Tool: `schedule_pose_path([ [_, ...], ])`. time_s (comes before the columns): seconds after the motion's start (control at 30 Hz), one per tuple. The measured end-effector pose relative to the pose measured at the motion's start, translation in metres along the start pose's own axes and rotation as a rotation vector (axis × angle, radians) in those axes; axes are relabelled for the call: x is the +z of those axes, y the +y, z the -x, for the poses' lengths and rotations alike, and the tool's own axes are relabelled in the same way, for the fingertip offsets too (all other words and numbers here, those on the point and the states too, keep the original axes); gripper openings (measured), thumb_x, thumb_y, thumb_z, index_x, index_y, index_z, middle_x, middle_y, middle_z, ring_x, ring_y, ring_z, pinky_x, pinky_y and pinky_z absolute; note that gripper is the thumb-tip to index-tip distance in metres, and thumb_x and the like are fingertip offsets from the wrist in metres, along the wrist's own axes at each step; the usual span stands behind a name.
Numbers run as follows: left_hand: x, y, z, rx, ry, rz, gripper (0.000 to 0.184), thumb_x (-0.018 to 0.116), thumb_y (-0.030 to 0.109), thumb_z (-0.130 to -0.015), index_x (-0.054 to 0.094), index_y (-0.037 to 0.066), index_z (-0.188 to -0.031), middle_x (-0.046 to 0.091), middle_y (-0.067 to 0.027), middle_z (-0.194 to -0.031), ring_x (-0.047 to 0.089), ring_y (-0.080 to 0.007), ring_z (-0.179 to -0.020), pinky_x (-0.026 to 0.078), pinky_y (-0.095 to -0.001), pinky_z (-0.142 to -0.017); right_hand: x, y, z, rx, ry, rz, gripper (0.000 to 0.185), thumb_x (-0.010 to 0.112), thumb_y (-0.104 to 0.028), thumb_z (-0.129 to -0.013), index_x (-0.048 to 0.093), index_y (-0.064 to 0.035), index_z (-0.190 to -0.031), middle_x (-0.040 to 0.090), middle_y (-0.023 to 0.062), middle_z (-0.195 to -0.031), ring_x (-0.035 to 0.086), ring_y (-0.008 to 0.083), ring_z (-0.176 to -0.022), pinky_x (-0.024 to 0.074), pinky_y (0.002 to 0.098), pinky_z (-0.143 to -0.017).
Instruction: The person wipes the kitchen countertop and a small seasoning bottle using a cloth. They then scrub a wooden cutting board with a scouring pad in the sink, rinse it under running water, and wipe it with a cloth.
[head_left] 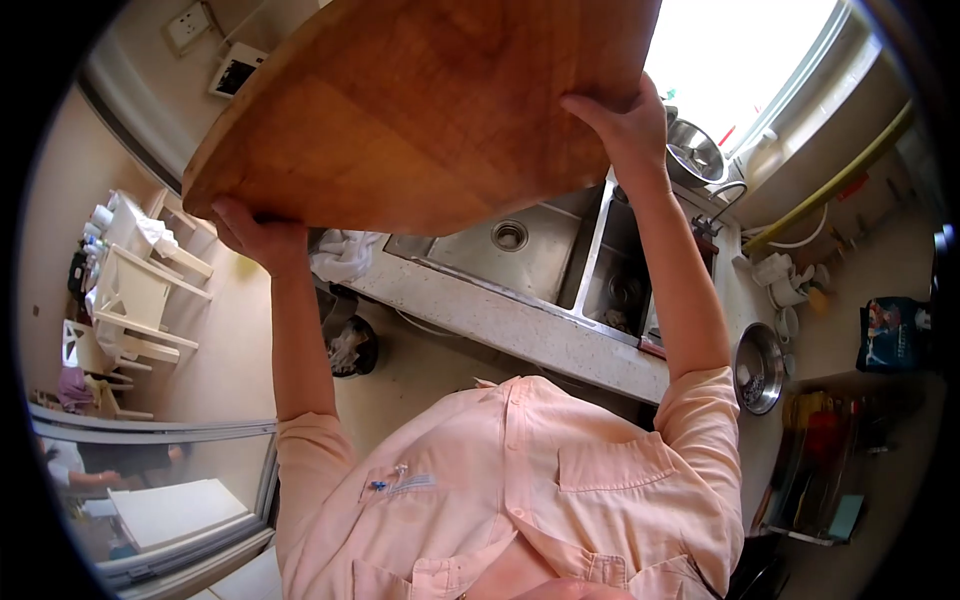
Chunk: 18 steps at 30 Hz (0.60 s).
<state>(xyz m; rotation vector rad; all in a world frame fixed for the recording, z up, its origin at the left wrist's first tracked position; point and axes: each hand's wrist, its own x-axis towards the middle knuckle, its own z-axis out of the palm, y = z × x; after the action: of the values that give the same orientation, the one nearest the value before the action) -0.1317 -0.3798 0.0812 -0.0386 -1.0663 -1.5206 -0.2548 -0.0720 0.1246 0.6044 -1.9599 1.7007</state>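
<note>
A large brown wooden cutting board [420,120] fills the upper middle of the head view, raised in front of me above the counter. My left hand [258,238] is closed on its lower left edge, the thumb on the near face. At the right edge my right hand [628,125] grips the board too, its thumb lying on the near face and the other fingers hidden behind. Below the board is a steel double sink [470,262], whose far part the board covers. Beside my left wrist a white cloth [343,255] lies on the counter.
The speckled counter [500,318] runs along the sink. A metal basin [692,152] stands near the window, and a steel bowl [758,368] sits at the right. On the floor is a dark bin [352,345]. White chairs [140,300] and a glass door [160,500] are at the left.
</note>
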Motion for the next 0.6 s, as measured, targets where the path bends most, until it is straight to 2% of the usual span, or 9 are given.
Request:
schedule_pose_path([
  [0.03,-0.004,-0.005,-0.002,0.001,0.006,0.016,0.058,0.043,0.047,-0.086,0.044,-0.004,-0.113,0.046,-0.0159,-0.113,0.050,-0.0242,-0.101,0.048,-0.0367,-0.080,-0.001,0.000,0.004,-0.003,0.013,0.015,0.051,0.083,-0.024,-0.053,0.054,-0.0028,-0.089,0.060,0.0057,-0.085,0.056,0.0143,-0.079,0.0462,0.0268,-0.072],
  [0.13,-0.020,-0.022,-0.008,0.047,-0.024,-0.146,0.054,0.044,0.043,-0.086,0.044,-0.003,-0.114,0.048,-0.0156,-0.111,0.051,-0.0247,-0.098,0.048,-0.0377,-0.079,-0.007,-0.004,0.023,-0.013,0.059,0.026,0.049,0.083,-0.021,-0.054,0.054,-0.0030,-0.089,0.059,0.0052,-0.086,0.056,0.0141,-0.078,0.0462,0.0275,-0.071],
  [0.17,-0.002,-0.010,-0.004,-0.033,0.011,0.159,0.049,0.046,0.038,-0.086,0.045,-0.003,-0.112,0.050,-0.0157,-0.107,0.053,-0.0252,-0.092,0.048,-0.0374,-0.079,-0.008,-0.006,0.030,-0.018,0.074,0.010,0.048,0.082,-0.020,-0.054,0.054,-0.0031,-0.089,0.058,0.0050,-0.086,0.055,0.0141,-0.078,0.0462,0.0277,-0.071],
  [0.2,-0.007,-0.015,-0.002,0.032,-0.034,-0.019,0.049,0.048,0.037,-0.085,0.044,-0.004,-0.113,0.051,-0.0153,-0.106,0.054,-0.0254,-0.091,0.048,-0.0367,-0.078,-0.012,-0.007,0.036,-0.022,0.088,-0.005,0.048,0.082,-0.019,-0.054,0.054,-0.0032,-0.089,0.058,0.0048,-0.086,0.055,0.0141,-0.078,0.0462,0.0279,-0.071],
  [0.23,-0.017,-0.024,0.001,0.096,-0.080,-0.199,0.048,0.050,0.035,-0.085,0.044,-0.004,-0.113,0.052,-0.0148,-0.105,0.054,-0.0257,-0.090,0.048,-0.0360,-0.077,-0.017,-0.005,0.041,0.079,0.075,-0.042,0.048,0.081,-0.016,-0.056,0.053,-0.0031,-0.092,0.058,0.0055,-0.090,0.056,0.0144,-0.082,0.0462,0.0278,-0.073],
  [0.3,-0.002,-0.020,0.002,0.114,-0.149,-0.224,0.048,0.053,0.033,-0.083,0.044,-0.004,-0.112,0.053,-0.0135,-0.103,0.055,-0.0247,-0.088,0.047,-0.0343,-0.075,-0.031,0.001,0.057,0.054,0.114,-0.129,0.050,0.080,-0.014,-0.056,0.052,-0.0021,-0.096,0.059,0.0064,-0.092,0.056,0.0150,-0.085,0.0461,0.0280,-0.075],
  [0.47,0.040,-0.005,0.038,-0.160,-0.283,0.212,0.045,0.058,0.028,-0.081,0.048,-0.006,-0.108,0.056,-0.0093,-0.099,0.054,-0.0181,-0.086,0.045,-0.0306,-0.074,-0.076,0.009,0.084,0.171,0.191,-0.231,0.055,0.075,-0.002,-0.058,0.048,0.0007,-0.106,0.058,0.0097,-0.099,0.056,0.0171,-0.090,0.0455,0.0282,-0.079],
  [0.5,0.056,-0.003,0.045,-0.097,-0.263,0.204,0.042,0.059,0.027,-0.081,0.050,-0.007,-0.104,0.056,-0.0076,-0.096,0.053,-0.0140,-0.084,0.044,-0.0288,-0.073,-0.086,0.012,0.089,0.106,0.214,-0.240,0.054,0.073,0.002,-0.059,0.047,0.0001,-0.107,0.058,0.0097,-0.101,0.056,0.0175,-0.091,0.0450,0.0280,-0.080],
  [0.6,0.076,-0.007,0.061,-0.208,-0.407,0.228,0.041,0.061,0.027,-0.080,0.051,-0.006,-0.101,0.056,-0.0065,-0.094,0.052,-0.0129,-0.083,0.042,-0.0261,-0.072,-0.122,0.013,0.103,0.138,0.314,-0.275,0.054,0.071,0.003,-0.061,0.046,-0.0001,-0.108,0.057,0.0091,-0.101,0.056,0.0177,-0.091,0.0447,0.0285,-0.081],
])
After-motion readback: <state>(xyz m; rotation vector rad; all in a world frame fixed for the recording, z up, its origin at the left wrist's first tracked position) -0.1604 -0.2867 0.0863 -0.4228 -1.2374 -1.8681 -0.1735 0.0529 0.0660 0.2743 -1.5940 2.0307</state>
